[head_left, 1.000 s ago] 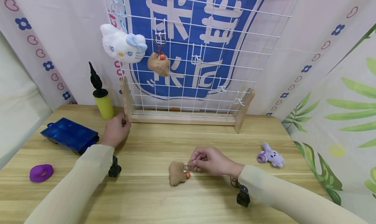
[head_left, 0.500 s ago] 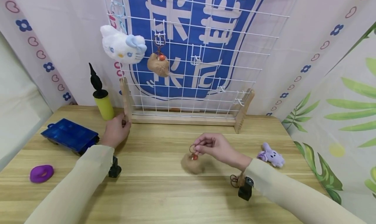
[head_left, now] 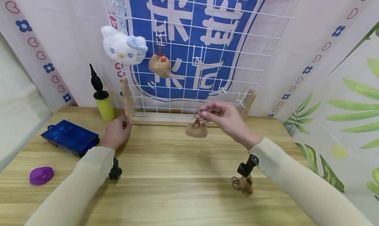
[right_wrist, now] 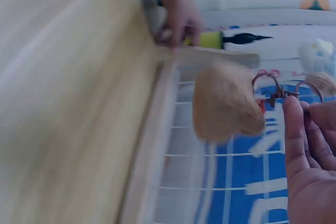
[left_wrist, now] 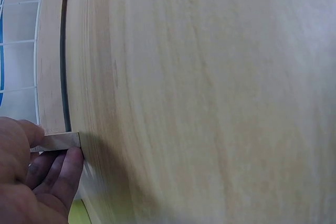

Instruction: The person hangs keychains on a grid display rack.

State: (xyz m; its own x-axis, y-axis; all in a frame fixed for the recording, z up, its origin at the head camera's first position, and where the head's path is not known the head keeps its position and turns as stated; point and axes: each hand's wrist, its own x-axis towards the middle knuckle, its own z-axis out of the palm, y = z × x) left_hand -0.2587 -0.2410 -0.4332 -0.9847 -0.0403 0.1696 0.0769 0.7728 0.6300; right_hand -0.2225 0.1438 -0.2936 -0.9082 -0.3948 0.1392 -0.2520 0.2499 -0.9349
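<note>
My right hand (head_left: 225,119) pinches the metal ring of a brown plush keychain (head_left: 196,130), which hangs in the air in front of the rack's lower bar. In the right wrist view the plush (right_wrist: 223,103) is blurred, and its rings (right_wrist: 266,80) show at the fingertips. My left hand (head_left: 116,132) grips the wooden left foot (left_wrist: 60,141) of the white wire grid rack (head_left: 180,84), thumb on one side and fingers on the other. A similar brown keychain (head_left: 160,66) and a white cat-head plush (head_left: 124,46) hang on the grid.
Empty hooks (head_left: 196,61) sit on the grid's middle and right. Another brown keychain (head_left: 245,185) lies on the table below my right wrist. At the left are a yellow pump (head_left: 105,107), a blue toy cart (head_left: 71,137) and a purple ring-shaped object (head_left: 41,175).
My right hand has lifted the brown plush keychain off the table and carried it forward to the rack. The forearm now covers the purple plush. My left hand stays on the foot.
</note>
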